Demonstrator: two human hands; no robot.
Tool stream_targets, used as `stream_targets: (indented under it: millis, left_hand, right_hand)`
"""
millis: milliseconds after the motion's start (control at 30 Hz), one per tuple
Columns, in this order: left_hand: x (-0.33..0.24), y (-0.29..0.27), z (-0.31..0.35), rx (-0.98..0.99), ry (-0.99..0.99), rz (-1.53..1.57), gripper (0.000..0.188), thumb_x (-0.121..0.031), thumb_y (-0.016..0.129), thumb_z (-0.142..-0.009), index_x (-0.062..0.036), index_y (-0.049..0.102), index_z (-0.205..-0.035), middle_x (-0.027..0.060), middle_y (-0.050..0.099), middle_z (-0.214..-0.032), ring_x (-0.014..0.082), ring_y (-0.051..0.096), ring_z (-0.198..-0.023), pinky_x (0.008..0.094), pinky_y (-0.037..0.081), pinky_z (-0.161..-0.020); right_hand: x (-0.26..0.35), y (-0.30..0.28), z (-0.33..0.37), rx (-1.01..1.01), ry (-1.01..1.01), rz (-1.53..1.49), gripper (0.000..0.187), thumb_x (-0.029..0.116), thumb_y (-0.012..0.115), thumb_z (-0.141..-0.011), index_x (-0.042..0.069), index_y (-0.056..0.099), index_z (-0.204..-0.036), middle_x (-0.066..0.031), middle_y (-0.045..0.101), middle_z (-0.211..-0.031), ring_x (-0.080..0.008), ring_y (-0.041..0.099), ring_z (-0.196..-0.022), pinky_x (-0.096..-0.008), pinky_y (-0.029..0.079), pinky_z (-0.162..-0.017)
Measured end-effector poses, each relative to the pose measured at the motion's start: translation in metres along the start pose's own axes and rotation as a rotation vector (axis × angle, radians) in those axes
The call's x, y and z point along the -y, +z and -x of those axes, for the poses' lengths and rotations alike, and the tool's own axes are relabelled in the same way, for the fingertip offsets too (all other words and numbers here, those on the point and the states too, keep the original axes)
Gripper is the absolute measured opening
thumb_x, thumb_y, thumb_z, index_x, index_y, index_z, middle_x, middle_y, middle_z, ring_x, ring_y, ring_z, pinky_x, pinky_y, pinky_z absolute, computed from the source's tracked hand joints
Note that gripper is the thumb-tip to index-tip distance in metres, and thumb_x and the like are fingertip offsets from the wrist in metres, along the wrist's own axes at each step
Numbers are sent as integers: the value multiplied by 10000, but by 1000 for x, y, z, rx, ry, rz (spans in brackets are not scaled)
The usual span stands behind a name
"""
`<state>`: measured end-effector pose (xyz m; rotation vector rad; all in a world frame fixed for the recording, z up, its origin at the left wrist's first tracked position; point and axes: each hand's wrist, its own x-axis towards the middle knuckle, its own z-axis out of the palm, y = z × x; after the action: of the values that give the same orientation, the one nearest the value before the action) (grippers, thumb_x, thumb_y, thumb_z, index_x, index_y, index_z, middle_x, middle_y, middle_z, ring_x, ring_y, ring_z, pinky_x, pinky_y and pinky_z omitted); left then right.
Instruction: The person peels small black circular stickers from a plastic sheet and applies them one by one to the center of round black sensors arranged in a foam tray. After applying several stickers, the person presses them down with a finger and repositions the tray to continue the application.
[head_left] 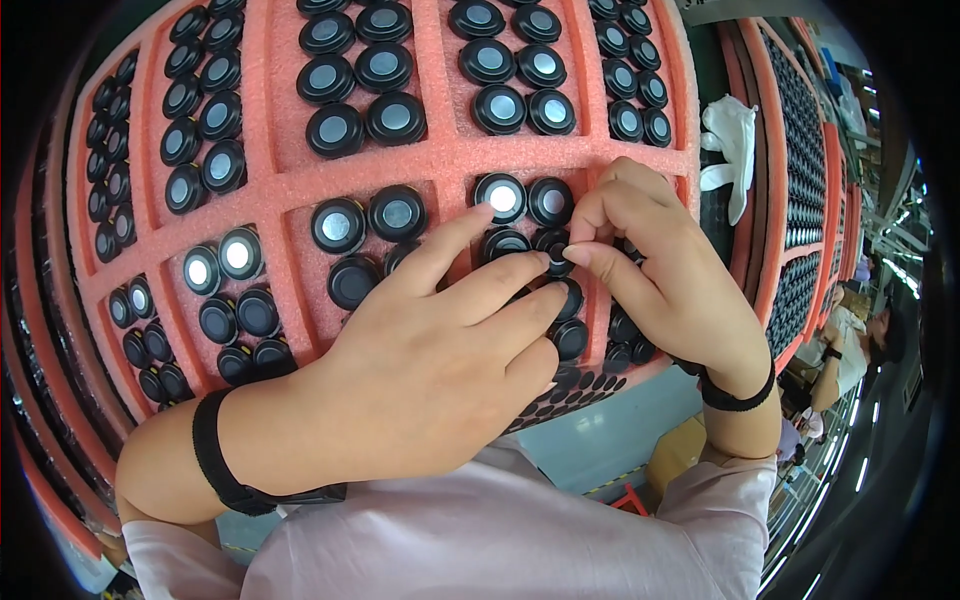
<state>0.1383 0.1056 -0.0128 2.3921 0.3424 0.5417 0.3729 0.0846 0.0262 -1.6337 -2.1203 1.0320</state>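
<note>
A pink foam tray [440, 160] holds rows of round black parts in its compartments. Many show a silver disc on top, like the bright round black part [500, 196] beside my left index finger; those nearer me look dark on top. My left hand [450, 330] lies over the near middle compartments, fingers stretched and spread, their tips resting among the parts. My right hand [650, 240] is closed in a pinch, thumb and index finger together at the edge of a dark round part [550, 243]. Whatever sits between those fingertips is hidden.
A white glove [730, 150] lies right of the tray. Further right stands another pink tray [800, 180] filled with black parts. More stacked trays [60, 330] edge the left side. A person [850, 345] with a dark wristband is at the far right.
</note>
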Motion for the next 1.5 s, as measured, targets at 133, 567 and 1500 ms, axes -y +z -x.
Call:
stream_targets:
  millis: [133, 567, 1500]
  left_hand:
    - [-1, 1, 1, 32, -9, -48, 174, -201, 729, -775, -65, 621, -765, 121, 668, -1264, 267, 569, -1279, 633, 324, -1160]
    - [-2, 3, 1, 43, -25, -73, 160, -195, 695, -823, -62, 621, -774, 122, 668, -1277, 257, 557, -1301, 614, 319, -1181]
    - [-2, -8, 3, -55, -10, -13, 169, -169, 736, -768, -46, 631, -820, 143, 672, -1149, 308, 620, -1109, 550, 429, -1055]
  right_hand:
    - [-1, 1, -1, 12, -3, 45, 99, 16, 680, -888, 3, 592, -930, -91, 500, -893, -256, 517, -856, -344, 442, -799]
    - [-1, 4, 0, -16, -6, 78, 119, 19, 699, -873, -2, 594, -927, -100, 500, -884, -273, 519, -850, -354, 445, -790]
    - [19, -8, 20, -77, -16, -150, 201, -6, 787, -823, -2, 620, -935, -89, 592, -921, -228, 587, -870, -337, 482, -773]
